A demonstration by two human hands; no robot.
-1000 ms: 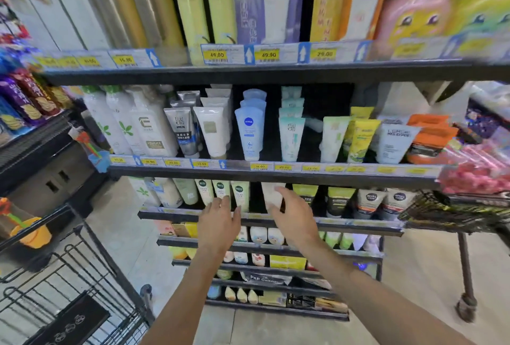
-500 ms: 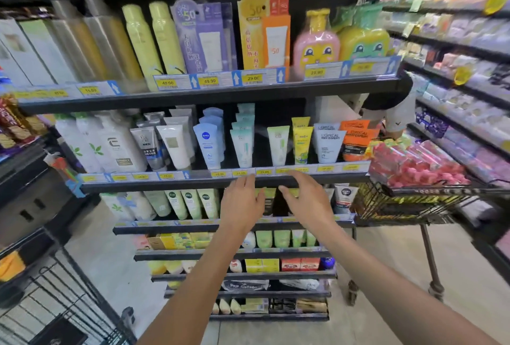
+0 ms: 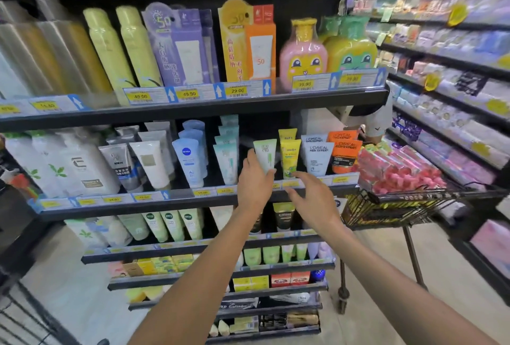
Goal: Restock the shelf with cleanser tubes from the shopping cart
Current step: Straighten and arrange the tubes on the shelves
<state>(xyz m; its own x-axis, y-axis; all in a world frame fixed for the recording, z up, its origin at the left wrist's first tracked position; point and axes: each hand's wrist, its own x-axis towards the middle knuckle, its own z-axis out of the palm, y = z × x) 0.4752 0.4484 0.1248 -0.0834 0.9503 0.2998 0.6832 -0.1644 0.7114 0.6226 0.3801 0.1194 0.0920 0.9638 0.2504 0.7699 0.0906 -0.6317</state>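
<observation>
— Moved up since half a second ago: both hands risen from the price rail to the row of tubes, view swung further right as well.

— Left hand (image 3: 255,179)?

— At the pale green cleanser tube (image 3: 265,154), thumb on its left edge, fingertips curled against its lower end. Looks like a light pinch, tube upright on the middle shelf (image 3: 176,201).

— Right hand (image 3: 310,195)?

— Spread and loosely bent, palm down, holding nothing, hovering in front of the shelf rail just below the yellow tube (image 3: 289,157).

— Where exactly on the shelf?

— Between the mint tube (image 3: 226,162) to the left and the yellow one to the right, white L'Oreal tube (image 3: 317,157) and orange one (image 3: 343,154) further along.

— Cart?

— Wire shopping cart (image 3: 392,206) off to the right, near the shelf end, piled with pink-red packs (image 3: 397,168). Another black cart frame (image 3: 24,314) at lower left, contents out of sight.
</observation>
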